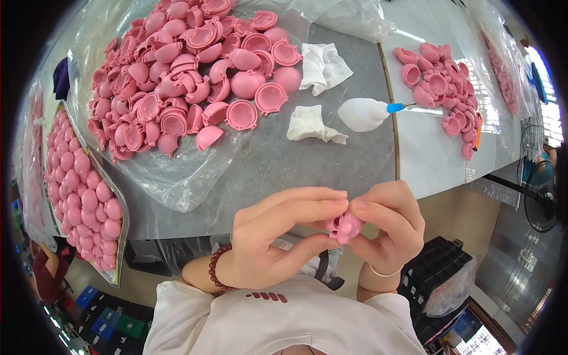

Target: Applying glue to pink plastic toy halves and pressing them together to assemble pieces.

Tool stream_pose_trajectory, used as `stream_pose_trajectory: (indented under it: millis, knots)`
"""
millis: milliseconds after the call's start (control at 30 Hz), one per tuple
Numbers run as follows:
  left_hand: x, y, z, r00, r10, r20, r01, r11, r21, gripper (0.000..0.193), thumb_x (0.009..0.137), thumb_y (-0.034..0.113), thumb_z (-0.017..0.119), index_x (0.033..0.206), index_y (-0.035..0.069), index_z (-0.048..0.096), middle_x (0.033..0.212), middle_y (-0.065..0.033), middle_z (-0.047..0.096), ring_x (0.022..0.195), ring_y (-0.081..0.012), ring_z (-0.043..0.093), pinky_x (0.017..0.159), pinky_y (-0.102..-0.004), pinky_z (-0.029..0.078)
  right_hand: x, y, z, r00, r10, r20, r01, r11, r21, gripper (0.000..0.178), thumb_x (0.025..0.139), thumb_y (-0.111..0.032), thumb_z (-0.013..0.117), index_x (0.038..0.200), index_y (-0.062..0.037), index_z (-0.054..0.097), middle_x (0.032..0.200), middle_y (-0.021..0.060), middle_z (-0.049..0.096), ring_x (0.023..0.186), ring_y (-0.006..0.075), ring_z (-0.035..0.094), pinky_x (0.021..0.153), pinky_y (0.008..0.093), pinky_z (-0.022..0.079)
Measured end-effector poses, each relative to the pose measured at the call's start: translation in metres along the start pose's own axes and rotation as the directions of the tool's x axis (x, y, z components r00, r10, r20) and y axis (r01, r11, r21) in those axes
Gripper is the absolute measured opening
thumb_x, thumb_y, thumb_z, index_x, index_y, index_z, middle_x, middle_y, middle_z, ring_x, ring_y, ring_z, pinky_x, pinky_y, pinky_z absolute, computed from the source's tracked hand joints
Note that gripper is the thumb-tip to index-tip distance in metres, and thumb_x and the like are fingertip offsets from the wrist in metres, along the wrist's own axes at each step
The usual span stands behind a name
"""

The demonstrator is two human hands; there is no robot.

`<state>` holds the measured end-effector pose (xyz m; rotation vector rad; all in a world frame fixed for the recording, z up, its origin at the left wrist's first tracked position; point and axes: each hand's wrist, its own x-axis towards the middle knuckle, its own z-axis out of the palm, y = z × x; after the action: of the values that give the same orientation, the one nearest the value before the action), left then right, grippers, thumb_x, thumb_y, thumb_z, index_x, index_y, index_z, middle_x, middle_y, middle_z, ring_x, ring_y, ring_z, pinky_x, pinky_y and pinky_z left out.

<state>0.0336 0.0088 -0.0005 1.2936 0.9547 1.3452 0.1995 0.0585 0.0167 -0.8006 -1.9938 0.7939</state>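
Pinching a small pink part (347,228) between the fingertips of left hand (269,231) and right hand (393,231), near the table (260,177). Mostly covered by fingers, so hard to make out. Cannot see all of the pink heap (177,89), cut off at the top.

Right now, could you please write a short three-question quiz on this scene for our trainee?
1. Which wrist wears the dark red beaded bracelet? A) right B) left C) neither
2. True or false: the white squeeze bottle lies with its blue-hubbed needle pointing toward the smaller pink pile.
3. Fill in: the left hand and right hand together hold a small ____ molded piece.

Key: 1. B; 2. true; 3. pink.
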Motion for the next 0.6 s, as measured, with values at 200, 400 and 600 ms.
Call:
stream_pose_trajectory:
  millis: [200,400,600]
  knots:
    - [0.001,0.0,0.0,0.999,-0.053,0.013,0.054,0.994,-0.098,0.037,0.066,-0.008,0.065,0.101,-0.005,0.055,0.105,-0.022,0.054,0.083,-0.0188,0.06,0.071,-0.0266,0.049,-0.006,0.008,0.002,0.997,-0.074,-0.029,0.073,0.996,-0.05,0.04,0.048,-0.004,0.069,0.086,-0.003,0.061,0.078,0.0069,0.057,0.064,0.0174,0.051,0.052,0.0245,0.038]
    - [0.003,-0.001,-0.001,0.999,0.04,0.001,-0.04,0.997,0.061,0.038,0.063,-0.002,0.071,0.099,-0.003,0.057,0.104,-0.0219,0.055,0.085,-0.0208,0.059,0.073,-0.0275,0.047,-0.005,0.002,0.005,0.994,-0.095,-0.044,0.089,0.989,-0.119,0.039,0.051,-0.006,0.071,0.088,-0.0023,0.058,0.075,0.0077,0.055,0.062,0.0171,0.049,0.048,0.0234,0.035]
    - [0.006,-0.008,-0.006,0.987,0.154,0.035,-0.155,0.988,0.015,0.051,0.053,0.006,0.079,0.099,-0.003,0.058,0.098,-0.0205,0.059,0.082,-0.0223,0.06,0.072,-0.0288,0.047,-0.021,0.002,0.018,0.977,-0.164,-0.134,0.152,0.984,-0.096,0.031,0.057,0.0,0.071,0.085,-0.0062,0.059,0.072,0.0034,0.058,0.056,0.017,0.052,0.049,0.0238,0.042]
